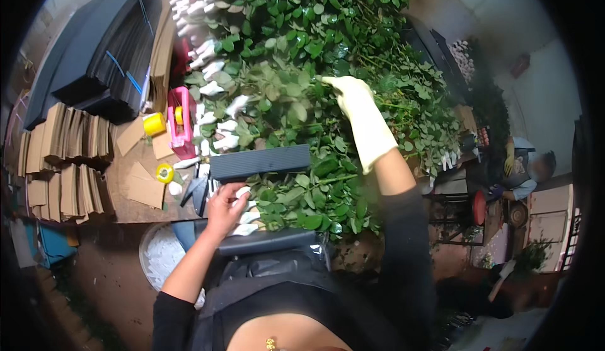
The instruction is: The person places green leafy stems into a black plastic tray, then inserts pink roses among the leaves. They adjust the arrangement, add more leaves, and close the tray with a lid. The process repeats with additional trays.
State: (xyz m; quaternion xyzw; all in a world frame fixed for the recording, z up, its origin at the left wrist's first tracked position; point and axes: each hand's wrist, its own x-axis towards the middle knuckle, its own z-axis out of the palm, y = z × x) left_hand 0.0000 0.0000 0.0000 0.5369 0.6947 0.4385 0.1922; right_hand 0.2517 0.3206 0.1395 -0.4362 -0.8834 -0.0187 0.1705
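Note:
My bare left hand (227,210) is at the table's front edge, its fingers closed round a rose head in a white sleeve (242,192). More white-sleeved rose heads (246,228) lie just below it. My right hand (354,102), in a pale yellow glove, reaches over the leafy rose stems (315,42), thumb and finger drawn together at a stem largely hidden by leaves. Blurred foliage and another white-sleeved head (238,106) lie to its left. Between my hands a dark ribbed cardboard strip (259,162) rests on the stems. Beside my left hand is a black-handled tool (198,190).
A pink tape dispenser (181,123) and yellow tape rolls (154,124) stand left. Beyond are brown cardboard pieces (66,133) and dark cardboard stacks (107,42). A tub of white material (161,256) is below the table edge. Another person (526,168) is at far right.

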